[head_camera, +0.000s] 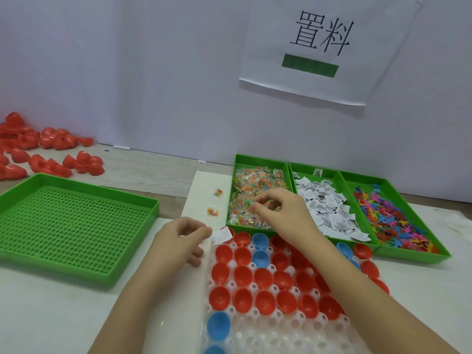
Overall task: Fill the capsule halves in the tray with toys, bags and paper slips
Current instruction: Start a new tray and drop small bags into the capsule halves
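Head view: capsule halves point(242, 275) sit in the white tray point(255, 335), nearly all empty; one paper slip point(222, 236) lies at its far-left corner. Right hand point(281, 213) grip pinches among the bags point(255, 180). Left hand point(184, 238) grip curled beside the slip, contact unclear. Task judged barely begun.

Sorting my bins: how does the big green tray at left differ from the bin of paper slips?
The big tray is wide, roughly square, its floor bare; the slip bin is narrow, long and heaped with slips. The big tray stands alone; the slip bin sits between the bag bin and toy bin. Both are green with holed floors.
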